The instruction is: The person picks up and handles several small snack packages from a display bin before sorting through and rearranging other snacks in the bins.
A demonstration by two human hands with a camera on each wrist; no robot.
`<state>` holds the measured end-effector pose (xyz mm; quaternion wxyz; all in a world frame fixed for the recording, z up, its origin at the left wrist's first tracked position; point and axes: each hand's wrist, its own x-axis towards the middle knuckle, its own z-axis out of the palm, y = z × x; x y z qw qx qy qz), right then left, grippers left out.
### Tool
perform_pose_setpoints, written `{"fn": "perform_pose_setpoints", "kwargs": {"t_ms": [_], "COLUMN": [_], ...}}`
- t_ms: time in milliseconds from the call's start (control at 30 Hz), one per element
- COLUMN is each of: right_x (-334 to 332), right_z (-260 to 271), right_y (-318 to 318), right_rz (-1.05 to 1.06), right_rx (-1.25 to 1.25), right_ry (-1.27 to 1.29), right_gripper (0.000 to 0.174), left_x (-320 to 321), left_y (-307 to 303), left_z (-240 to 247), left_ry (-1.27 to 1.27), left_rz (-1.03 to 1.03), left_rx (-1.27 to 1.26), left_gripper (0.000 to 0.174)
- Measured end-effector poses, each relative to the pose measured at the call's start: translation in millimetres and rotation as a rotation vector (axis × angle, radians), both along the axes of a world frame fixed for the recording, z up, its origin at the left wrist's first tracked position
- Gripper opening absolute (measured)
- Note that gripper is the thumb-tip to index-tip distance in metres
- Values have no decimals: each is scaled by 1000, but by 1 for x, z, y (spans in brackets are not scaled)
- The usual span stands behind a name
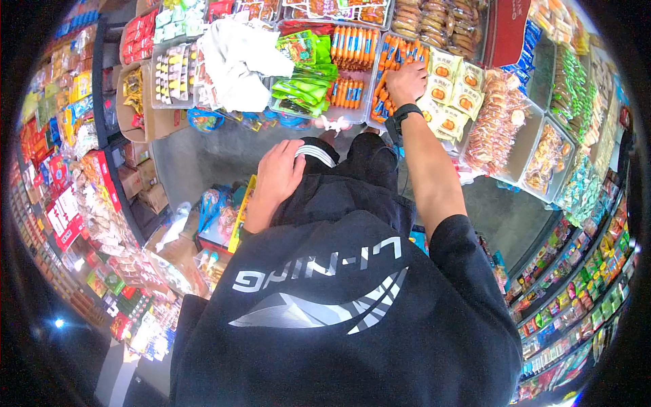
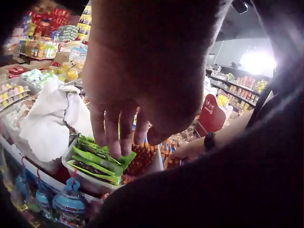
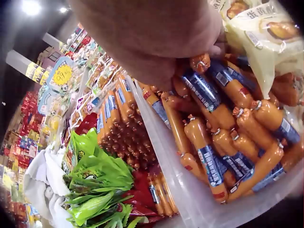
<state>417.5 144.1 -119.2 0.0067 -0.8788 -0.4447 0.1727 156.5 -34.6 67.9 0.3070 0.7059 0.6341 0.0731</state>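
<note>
Bare left hand (image 1: 281, 175) relaxed, holding nothing; bare right hand (image 1: 407, 83) in a slide-prone heap.
The right grip's hold is hidden. Orange, blue-labelled tubular sausages (image 3: 205, 159) lie jumbled in a translucent plastic bin (image 3: 240, 212); tugging one could roll others loose or drag overlapping cream plastic packets (image 3: 254, 31).

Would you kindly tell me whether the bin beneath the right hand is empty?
Not empty: orange sausages lie jumbled inside the bin.

from my head camera i look down over the shirt (image 1: 319, 353), farthest off. my left wrist camera faces forward along the left hand (image 2: 140, 88), out to the shelves (image 2: 240, 94); my right one sits closest, above the sausages (image 3: 232, 137). all three share the green packets (image 3: 97, 173).
</note>
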Motion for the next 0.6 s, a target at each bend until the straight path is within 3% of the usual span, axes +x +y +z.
{"fn": "perform_pose_setpoints", "kwargs": {"t_ms": [167, 367, 600], "right_x": [12, 12, 18], "right_z": [-21, 5, 6], "right_y": [3, 13, 7], "right_rz": [52, 10, -20], "right_rx": [-23, -175, -146], "right_ry": [70, 118, 165], "right_gripper": [71, 73, 62], "left_x": [-14, -39, -58], "left_y": [2, 1, 20], "left_z": [4, 3, -11], "left_ry": [28, 33, -37], "left_rz": [2, 11, -64], "left_rx": [-49, -58, 16], "left_gripper": [25, 25, 25]}}
